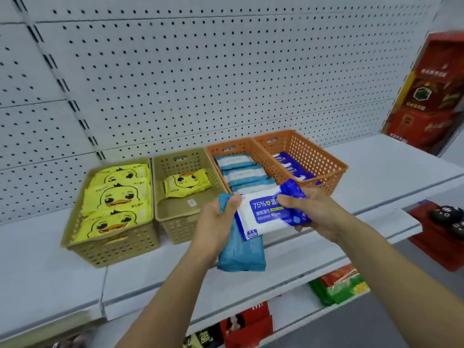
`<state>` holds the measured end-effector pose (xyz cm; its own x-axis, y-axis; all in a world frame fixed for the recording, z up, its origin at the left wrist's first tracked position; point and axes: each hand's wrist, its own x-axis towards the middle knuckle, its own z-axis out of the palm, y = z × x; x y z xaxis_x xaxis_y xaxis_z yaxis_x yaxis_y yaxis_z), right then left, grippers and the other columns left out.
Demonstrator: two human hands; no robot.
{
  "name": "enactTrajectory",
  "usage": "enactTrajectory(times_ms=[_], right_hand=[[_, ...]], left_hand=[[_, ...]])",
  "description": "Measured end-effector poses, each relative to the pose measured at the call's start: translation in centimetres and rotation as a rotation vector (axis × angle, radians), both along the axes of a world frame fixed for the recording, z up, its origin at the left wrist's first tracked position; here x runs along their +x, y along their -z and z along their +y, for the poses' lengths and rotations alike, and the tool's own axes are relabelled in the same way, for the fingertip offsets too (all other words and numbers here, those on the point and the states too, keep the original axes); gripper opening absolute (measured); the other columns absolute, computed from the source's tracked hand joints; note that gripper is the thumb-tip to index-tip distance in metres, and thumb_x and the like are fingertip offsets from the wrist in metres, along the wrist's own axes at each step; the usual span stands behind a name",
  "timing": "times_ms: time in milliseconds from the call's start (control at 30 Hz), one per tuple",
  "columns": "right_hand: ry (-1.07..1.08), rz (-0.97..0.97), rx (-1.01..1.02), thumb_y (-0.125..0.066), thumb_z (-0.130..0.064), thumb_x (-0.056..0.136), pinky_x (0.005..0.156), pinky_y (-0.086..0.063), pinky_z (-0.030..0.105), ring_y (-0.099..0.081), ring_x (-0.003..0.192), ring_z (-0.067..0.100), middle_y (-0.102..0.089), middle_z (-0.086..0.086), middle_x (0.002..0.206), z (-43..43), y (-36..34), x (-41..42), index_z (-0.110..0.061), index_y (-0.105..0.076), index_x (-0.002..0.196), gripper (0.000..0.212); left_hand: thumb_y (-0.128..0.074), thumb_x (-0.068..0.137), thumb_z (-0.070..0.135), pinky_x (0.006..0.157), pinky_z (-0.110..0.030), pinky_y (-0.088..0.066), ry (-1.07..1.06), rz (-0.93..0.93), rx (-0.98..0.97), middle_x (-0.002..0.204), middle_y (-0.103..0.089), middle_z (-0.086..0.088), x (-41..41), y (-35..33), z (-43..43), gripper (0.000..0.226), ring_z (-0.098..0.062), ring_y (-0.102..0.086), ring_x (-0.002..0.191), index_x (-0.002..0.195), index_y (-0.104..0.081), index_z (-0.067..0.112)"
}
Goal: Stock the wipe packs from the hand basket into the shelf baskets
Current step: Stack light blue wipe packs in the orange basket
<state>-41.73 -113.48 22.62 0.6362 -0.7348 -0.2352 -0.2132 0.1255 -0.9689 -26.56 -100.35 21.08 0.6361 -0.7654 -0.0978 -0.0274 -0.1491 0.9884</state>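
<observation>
In the centre of the frame the right hand [313, 212] holds an alcohol wipe pack [268, 214] by its right end, its grip closed with the thumb on top and the fingers beneath. The pack is a soft, flat packet, white in the middle with deep blue ends and a blue label panel. It reads "75%" beside a small shield mark, then Chinese characters and "Alcohol Wipes". A small tag at its lower left corner is too small to read.

The left hand [218, 222] has its grip closed round the top of a teal pack [241, 254], which hangs upright behind and below the alcohol wipe pack; its print is too blurred to read. Both packs are held in front of the white shelf [389, 172], just below the orange baskets.

Four baskets stand in a row on the shelf, against a pegboard [200, 71]. At left, a tan basket [113, 249] is filled with yellow duck packs [118, 197]. The second tan basket [180, 229] holds a single duck pack [187, 182]. The left orange basket [226, 146] holds a row of pale blue packs [238, 169], and the right orange basket [319, 156] holds dark blue packs [292, 167]. Red boxes [431, 96] at upper right carry blurred Chinese writing.
</observation>
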Motion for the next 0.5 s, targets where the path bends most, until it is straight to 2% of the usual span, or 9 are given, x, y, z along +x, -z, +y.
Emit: enactTrajectory(times_ms=[67, 133, 200, 267, 400, 500], right_hand=[[0.073, -0.048, -0.018, -0.07, -0.016, 0.084, 0.04, -0.045, 0.023, -0.063, 0.057, 0.016, -0.071, 0.012, 0.08, -3.2, -0.4, 0.3, -0.005, -0.068, 0.094, 0.015], [0.237, -0.125, -0.011, -0.07, -0.015, 0.083, 0.042, -0.05, 0.025, -0.064, 0.059, 0.021, -0.071, 0.014, 0.083, -7.0, -0.9, 0.3, -0.004, -0.068, 0.1, 0.02], [0.405, -0.163, -0.04, -0.071, -0.015, 0.083, 0.048, -0.055, 0.031, -0.064, 0.064, 0.025, -0.069, 0.015, 0.085, -11.0, -1.6, 0.2, -0.007, -0.067, 0.095, 0.014], [0.495, -0.19, -0.068, -0.069, -0.011, 0.085, 0.057, -0.057, 0.034, -0.066, 0.064, 0.023, -0.069, 0.017, 0.089, -14.8, -2.3, 0.2, -0.011, -0.064, 0.084, 0.005], [0.474, -0.091, -0.163, -0.065, -0.005, 0.087, 0.065, -0.052, 0.034, -0.064, 0.073, 0.025, -0.067, 0.023, 0.101, -21.4, -2.6, 1.7, -0.012, -0.058, 0.075, 0.016], [0.345, 0.073, -0.214, -0.065, -0.009, 0.089, 0.05, -0.047, 0.026, -0.058, 0.061, 0.016, -0.064, 0.017, 0.094, -25.1, -2.0, 4.0, -0.005, -0.06, 0.088, 0.006]], left_hand=[[-0.051, 0.098, 0.037, 0.044, -0.019, -0.047, -0.025, -0.013, -0.019, 0.067, -0.073, 0.004, 0.5, -0.3, -2.0, 0.026, -0.01, -0.069, 0.055, 0.096, -0.064, 0.015], [-0.049, 0.099, 0.037, 0.048, -0.024, -0.051, -0.068, 0.006, -0.029, 0.072, -0.074, 0.001, 1.0, -0.6, -3.8, 0.026, -0.015, -0.072, 0.062, 0.097, -0.064, 0.016], [-0.049, 0.1, 0.035, 0.051, -0.028, -0.055, -0.116, 0.012, -0.042, 0.075, -0.075, -0.002, 1.4, -0.9, -5.6, 0.027, -0.017, -0.073, 0.064, 0.096, -0.065, 0.014], [-0.05, 0.1, 0.034, 0.056, -0.035, -0.059, -0.168, 0.028, -0.056, 0.08, -0.075, -0.006, 1.6, -1.2, -7.7, 0.028, -0.02, -0.073, 0.068, 0.095, -0.065, 0.011], [-0.049, 0.1, 0.034, 0.055, -0.037, -0.059, -0.272, 0.111, -0.066, 0.08, -0.076, -0.004, 1.6, -1.8, -11.9, 0.028, -0.022, -0.074, 0.07, 0.095, -0.064, 0.011], [-0.05, 0.099, 0.039, 0.067, -0.048, -0.061, -0.362, 0.11, -0.041, 0.079, -0.075, -0.007, 1.9, -2.1, -14.9, 0.036, -0.024, -0.074, 0.071, 0.096, -0.063, 0.006]])
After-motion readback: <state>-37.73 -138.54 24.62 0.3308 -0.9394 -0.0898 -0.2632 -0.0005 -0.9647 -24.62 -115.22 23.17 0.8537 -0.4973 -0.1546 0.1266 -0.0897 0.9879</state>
